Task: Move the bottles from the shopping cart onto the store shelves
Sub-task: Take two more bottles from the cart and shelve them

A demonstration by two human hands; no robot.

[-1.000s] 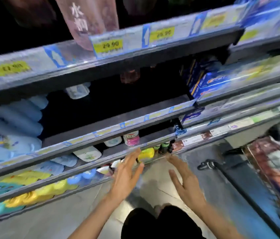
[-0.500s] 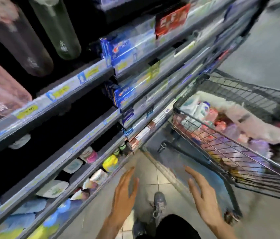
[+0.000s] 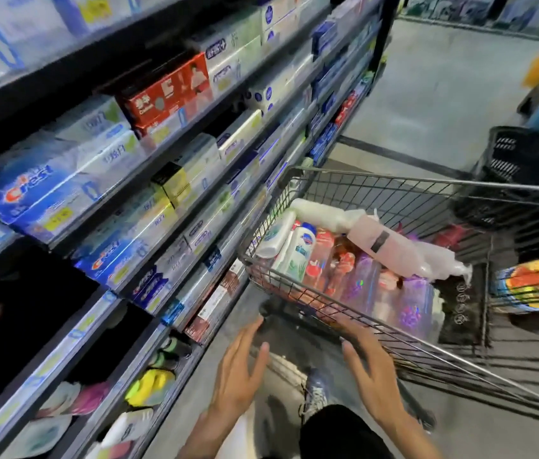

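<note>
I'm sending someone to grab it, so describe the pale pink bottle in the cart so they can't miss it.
Start at the grey wire shopping cart standing beside the toothpaste shelves. On top of the heap of bottles lies the long pale pink pump bottle, on its side, pump pointing away from the shelves. Unlike the upright white and purple bottles beneath, it carries a dark rectangular label.

cart: grey wire grid
bottles: white, red, purple, pale pink
Crest boxes: blue and white, red lettering
red box: red with white print
shelf tags: yellow
basket: black
floor: grey
</note>
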